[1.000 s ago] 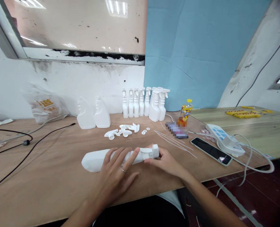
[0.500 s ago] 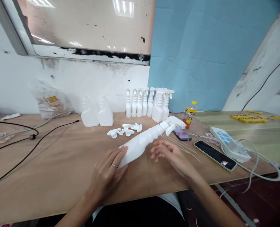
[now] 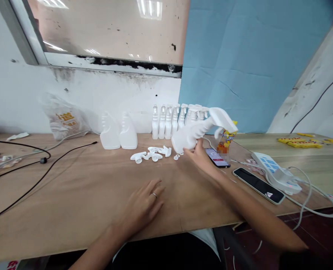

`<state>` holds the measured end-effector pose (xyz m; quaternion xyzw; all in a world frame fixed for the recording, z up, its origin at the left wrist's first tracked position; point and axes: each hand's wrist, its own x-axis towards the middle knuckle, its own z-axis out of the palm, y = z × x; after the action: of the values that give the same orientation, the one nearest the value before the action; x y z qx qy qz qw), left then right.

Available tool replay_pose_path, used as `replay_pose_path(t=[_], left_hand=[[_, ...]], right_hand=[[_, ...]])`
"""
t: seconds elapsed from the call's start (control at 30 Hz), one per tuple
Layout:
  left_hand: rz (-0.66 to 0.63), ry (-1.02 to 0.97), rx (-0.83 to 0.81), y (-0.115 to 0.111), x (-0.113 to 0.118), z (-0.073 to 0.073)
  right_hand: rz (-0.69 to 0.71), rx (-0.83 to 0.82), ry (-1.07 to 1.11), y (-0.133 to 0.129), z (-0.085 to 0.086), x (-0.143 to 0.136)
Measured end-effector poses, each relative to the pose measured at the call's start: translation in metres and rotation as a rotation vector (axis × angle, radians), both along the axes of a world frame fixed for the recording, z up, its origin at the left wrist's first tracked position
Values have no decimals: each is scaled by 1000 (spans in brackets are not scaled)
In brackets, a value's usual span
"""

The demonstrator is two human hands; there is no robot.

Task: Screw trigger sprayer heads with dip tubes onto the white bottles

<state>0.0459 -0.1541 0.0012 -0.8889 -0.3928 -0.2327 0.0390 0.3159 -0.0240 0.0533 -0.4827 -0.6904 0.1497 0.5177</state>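
My right hand [image 3: 198, 153] grips a white spray bottle [image 3: 187, 135] with its trigger head on, tilted and raised over the table, its head pointing to the right. My left hand [image 3: 148, 204] rests near the table's front edge, fingers loosely spread and holding nothing. Loose white trigger heads [image 3: 154, 155] lie beyond the left hand, with small white rings [image 3: 177, 156] beside them. Two white bottles without heads [image 3: 128, 135] stand by the wall. Several bottles with trigger heads [image 3: 168, 123] stand in a row behind the held one, which partly hides them.
On the right are a lit phone [image 3: 218, 157], a dark phone [image 3: 258, 184], a white power strip [image 3: 276, 172] with cables, and a drink bottle [image 3: 226, 141]. Yellow pieces [image 3: 304, 143] lie farther right. A plastic bag [image 3: 66, 122] and black cables [image 3: 45, 172] are on the left.
My right hand has taken hold of the spray bottle and lifted it up and away, toward the row. My left hand has let go of its base and come down onto the table.
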Motion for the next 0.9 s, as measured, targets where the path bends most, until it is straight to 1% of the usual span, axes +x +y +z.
replay_pose_path(t=[0.07, 0.13, 0.2, 0.3, 0.4, 0.6, 0.77, 0.9], left_hand=[[-23, 95, -64, 0, 2, -2], [-36, 144, -102, 0, 4, -1], [-31, 161, -132, 0, 4, 1], [-26, 179, -165, 0, 3, 3], [-27, 195, -177, -1, 2, 4], [-28, 213, -175, -2, 3, 4], [-32, 206, -170, -1, 2, 2], [-30, 212, -182, -1, 2, 2]], right_hand=[[-122, -44, -202, 41, 3, 20], [-221, -115, -351, 75, 0, 30], [-254, -146, -386, 100, -6, 30], [-303, -165, -374, 124, -16, 23], [-381, -195, -361, 140, -18, 17], [-486, -291, -369, 159, -11, 16], [-532, -302, -390, 165, -10, 11], [-553, -274, -412, 161, -8, 7]])
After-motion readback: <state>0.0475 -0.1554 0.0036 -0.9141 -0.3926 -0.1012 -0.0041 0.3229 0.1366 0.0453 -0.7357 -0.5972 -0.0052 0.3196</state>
